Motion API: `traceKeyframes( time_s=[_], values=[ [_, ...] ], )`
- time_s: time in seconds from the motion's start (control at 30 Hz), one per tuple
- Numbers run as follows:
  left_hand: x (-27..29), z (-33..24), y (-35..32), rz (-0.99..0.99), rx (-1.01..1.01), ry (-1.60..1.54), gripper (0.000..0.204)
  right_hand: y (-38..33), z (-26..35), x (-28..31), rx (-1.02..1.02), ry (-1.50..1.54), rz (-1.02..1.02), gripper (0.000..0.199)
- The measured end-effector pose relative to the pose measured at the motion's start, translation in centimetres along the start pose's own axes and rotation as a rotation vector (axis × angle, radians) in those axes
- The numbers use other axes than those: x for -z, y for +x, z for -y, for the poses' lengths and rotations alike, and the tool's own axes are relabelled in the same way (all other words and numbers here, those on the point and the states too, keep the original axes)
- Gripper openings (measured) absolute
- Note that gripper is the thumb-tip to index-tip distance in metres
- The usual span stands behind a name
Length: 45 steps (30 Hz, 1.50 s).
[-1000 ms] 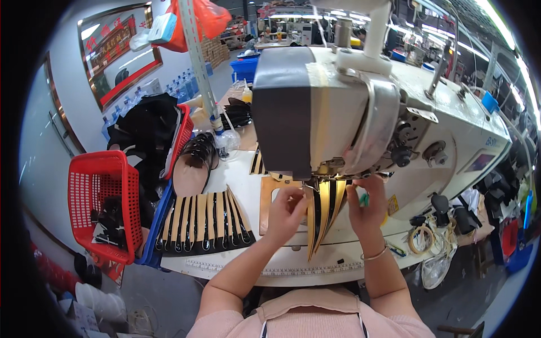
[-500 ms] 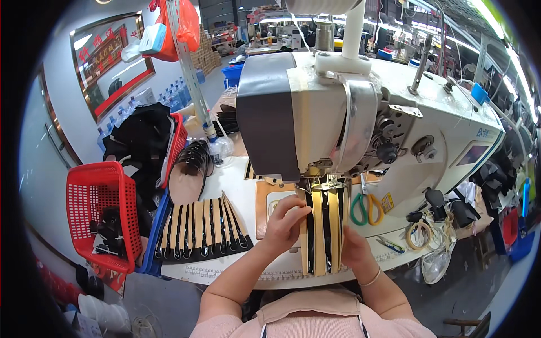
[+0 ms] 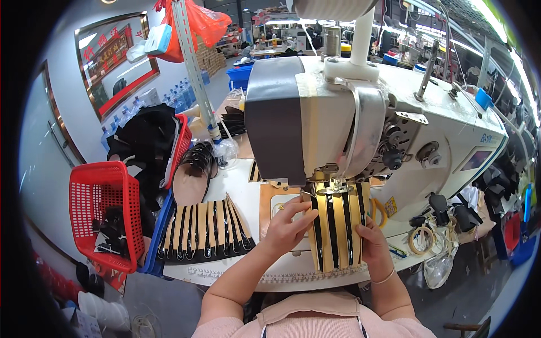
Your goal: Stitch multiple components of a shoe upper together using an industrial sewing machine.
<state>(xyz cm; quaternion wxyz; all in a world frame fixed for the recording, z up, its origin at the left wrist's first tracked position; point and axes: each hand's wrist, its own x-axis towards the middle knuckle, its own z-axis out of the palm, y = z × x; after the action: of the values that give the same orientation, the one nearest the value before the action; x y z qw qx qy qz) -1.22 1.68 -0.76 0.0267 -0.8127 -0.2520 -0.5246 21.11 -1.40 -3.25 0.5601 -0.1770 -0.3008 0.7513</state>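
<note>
A piece of tan and black strips [image 3: 340, 236], the black ones glossy, runs under the presser foot [image 3: 337, 187] of a sewing machine [image 3: 332, 124]. My left hand [image 3: 288, 226] pinches its left edge just in front of the foot, finger and thumb close together. Along the right edge my right hand [image 3: 374, 243] grips it, thumb on top and the other fingers partly hidden beneath. To the left lies a similar fanned piece [image 3: 205, 228] of tan and black strips with a black border. Scissors [image 3: 378, 212] lie right of the work, mostly covered, an orange handle showing.
A red basket [image 3: 107, 169] with black pieces stands at the left, beside a blue tray [image 3: 155, 248]. A strappy sandal-like shoe upper [image 3: 191, 180] sits behind the fanned piece. At right are a tape roll [image 3: 421, 239] and small snips [image 3: 398, 252]. A ruler strip [image 3: 242, 274] edges the table.
The striped piece has swung and spread rightward, now covering the green scissor handle. My right hand has risen slightly and closed on its right edge. The view has shifted a little.
</note>
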Motion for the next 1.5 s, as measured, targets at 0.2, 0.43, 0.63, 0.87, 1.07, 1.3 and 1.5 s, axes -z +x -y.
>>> traceKeyframes(
  time_s=[0.2, 0.43, 0.63, 0.87, 1.07, 1.3, 1.5],
  values=[
    [0.5, -2.4, -2.3, 0.027, -0.112, 0.139, 0.031, -1.4, 0.9, -0.6, -0.051, -0.156, -0.05, 0.042],
    [0.3, -4.5, -4.7, -0.061, -0.126, 0.087, 0.026, -3.4, 1.8, -0.3, -0.165, -0.198, 0.014, 0.03],
    [0.3, -3.7, -3.2, -0.019, -0.117, 0.148, 0.026, -1.3, 1.5, 0.5, -0.104, -0.134, -0.017, 0.034],
    [0.2, -2.8, -2.6, -0.034, -0.093, 0.145, 0.026, -0.2, 2.0, 0.0, -0.102, -0.203, -0.009, 0.019],
    [0.1, -1.0, -1.2, -0.017, -0.079, 0.166, 0.027, 2.2, 2.6, -0.1, -0.092, -0.138, -0.006, 0.026],
    [-0.2, -0.4, -1.0, -0.082, -0.12, 0.128, 0.029, 3.5, 3.0, -0.2, -0.11, -0.087, -0.01, 0.019],
    [-0.4, 0.6, -0.3, -0.091, -0.072, 0.1, 0.027, 4.8, 2.7, 0.0, -0.107, -0.058, -0.095, 0.013]
  ],
)
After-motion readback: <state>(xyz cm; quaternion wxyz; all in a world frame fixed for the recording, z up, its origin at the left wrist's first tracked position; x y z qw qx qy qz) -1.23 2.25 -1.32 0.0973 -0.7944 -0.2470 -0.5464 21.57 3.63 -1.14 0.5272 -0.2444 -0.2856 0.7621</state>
